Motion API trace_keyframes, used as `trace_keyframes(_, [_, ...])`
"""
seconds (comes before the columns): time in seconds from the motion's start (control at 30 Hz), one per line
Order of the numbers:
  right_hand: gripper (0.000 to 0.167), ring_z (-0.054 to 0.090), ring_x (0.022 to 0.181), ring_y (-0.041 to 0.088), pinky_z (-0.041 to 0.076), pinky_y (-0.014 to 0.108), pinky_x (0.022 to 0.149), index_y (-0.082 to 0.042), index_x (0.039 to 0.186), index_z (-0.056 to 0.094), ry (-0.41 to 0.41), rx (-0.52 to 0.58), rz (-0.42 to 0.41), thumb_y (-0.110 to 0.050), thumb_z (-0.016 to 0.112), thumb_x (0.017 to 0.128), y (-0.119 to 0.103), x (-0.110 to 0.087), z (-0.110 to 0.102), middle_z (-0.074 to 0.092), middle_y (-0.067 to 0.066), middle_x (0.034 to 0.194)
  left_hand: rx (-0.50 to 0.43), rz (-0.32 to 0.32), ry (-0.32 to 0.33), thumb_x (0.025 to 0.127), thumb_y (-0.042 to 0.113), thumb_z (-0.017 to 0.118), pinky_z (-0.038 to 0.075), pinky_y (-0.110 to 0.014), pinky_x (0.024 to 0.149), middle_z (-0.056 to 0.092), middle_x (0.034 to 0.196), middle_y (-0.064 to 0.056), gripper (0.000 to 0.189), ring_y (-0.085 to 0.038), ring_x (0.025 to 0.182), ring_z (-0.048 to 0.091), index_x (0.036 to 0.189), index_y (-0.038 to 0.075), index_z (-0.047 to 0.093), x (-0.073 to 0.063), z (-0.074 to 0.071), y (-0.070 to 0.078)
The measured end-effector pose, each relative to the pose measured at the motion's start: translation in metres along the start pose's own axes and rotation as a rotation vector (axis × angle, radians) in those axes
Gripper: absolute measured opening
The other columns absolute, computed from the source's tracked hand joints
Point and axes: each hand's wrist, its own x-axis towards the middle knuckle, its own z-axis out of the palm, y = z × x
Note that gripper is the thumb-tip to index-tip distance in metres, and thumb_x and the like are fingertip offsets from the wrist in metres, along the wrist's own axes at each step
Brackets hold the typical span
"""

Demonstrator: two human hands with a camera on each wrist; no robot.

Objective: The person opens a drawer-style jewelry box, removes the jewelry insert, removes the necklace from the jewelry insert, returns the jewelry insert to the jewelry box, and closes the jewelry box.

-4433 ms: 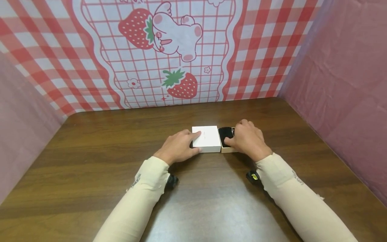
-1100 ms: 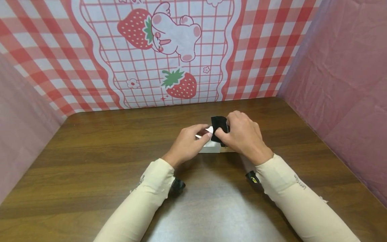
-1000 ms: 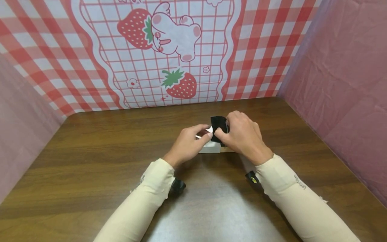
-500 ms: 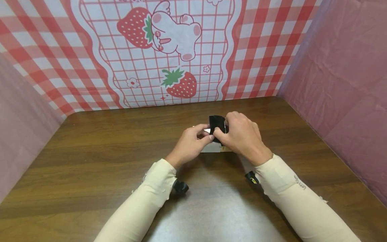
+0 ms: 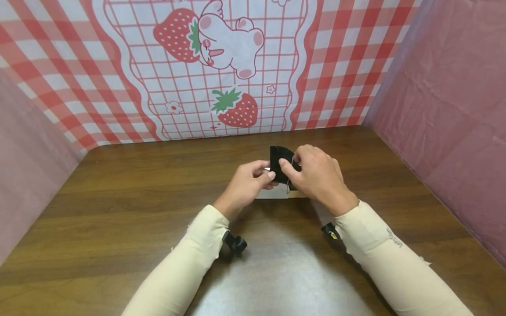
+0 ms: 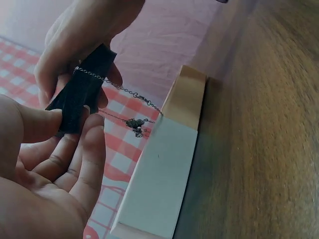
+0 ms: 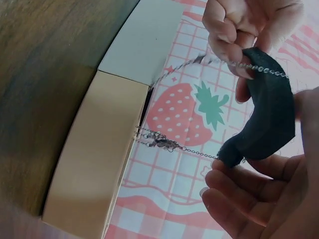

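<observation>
Both hands hold a bent black jewelry insert pad (image 5: 278,153) above two box parts. My left hand (image 5: 246,182) pinches its left end between thumb and fingers. My right hand (image 5: 322,177) grips the other end, thumb on the near face. A thin silver chain necklace (image 6: 130,92) loops over the pad, and its strands hang down toward the boxes in both wrist views. On one strand a bunched, darker clump (image 7: 164,143) shows. Below stand the white box part (image 6: 162,172) and, touching it on the right, the tan box part (image 7: 92,154). The inside of the tan part is hidden.
Under everything is a brown wood-grain table (image 5: 130,210). A red-and-white checked cloth with strawberries (image 5: 237,109) hangs behind it, with pink cloth (image 5: 454,109) along the right side. A small black camera (image 5: 236,243) sits at the left wrist.
The insert pad lay in the tan box at first; the right hand has lifted and tilted it. The left hand has gone from the white box to the pad. Lately a chain strand shows below it.
</observation>
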Motion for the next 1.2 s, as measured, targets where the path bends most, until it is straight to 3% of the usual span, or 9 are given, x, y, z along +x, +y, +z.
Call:
trace_keyframes(0.27, [0.035,0.056,0.074,0.021,0.048,0.045,0.061,-0.011,0.084,0.063,0.048,0.05,-0.046,-0.038,0.049,0.102,0.0033,0.0002,0.0006,0.06,0.003,0.082,-0.133,-0.04,0.004,0.099,0.001,0.06,0.057,-0.038,0.082,0.07,0.108,-0.024,0.032,-0.023,0.085,0.072,0.13,-0.009,0.059,0.0005,-0.0027,0.0002])
trace_keyframes(0.57, [0.034,0.061,0.079,0.025,0.05,0.048,0.065,-0.008,0.089,0.067,0.126,0.09,-0.098,-0.034,0.05,0.103,0.0063,0.0006,0.0016,0.064,0.006,0.087,-0.252,-0.061,-0.01,0.1,0.005,0.057,0.057,-0.039,0.084,0.068,0.106,-0.022,0.03,-0.02,0.084,0.068,0.126,-0.011,0.06,0.0017,-0.0062,-0.0007])
trace_keyframes(0.9, [0.034,0.057,0.075,0.024,0.047,0.046,0.066,-0.008,0.085,0.064,0.202,0.153,-0.135,-0.03,0.048,0.105,0.0079,0.0017,0.0013,0.061,0.006,0.082,-0.342,-0.119,0.034,0.101,0.006,0.056,0.056,-0.03,0.077,0.068,0.096,-0.014,0.03,-0.017,0.079,0.068,0.125,-0.011,0.06,0.0024,-0.0068,0.0022])
trace_keyframes(1.2, [0.031,0.06,0.083,0.026,0.048,0.046,0.073,-0.004,0.095,0.068,0.244,0.201,-0.155,-0.026,0.049,0.104,0.0097,0.0023,0.0022,0.064,0.008,0.09,-0.409,-0.158,0.044,0.101,0.005,0.055,0.055,-0.028,0.076,0.068,0.091,-0.01,0.033,-0.015,0.077,0.068,0.13,-0.011,0.055,0.0026,-0.0087,0.0048])
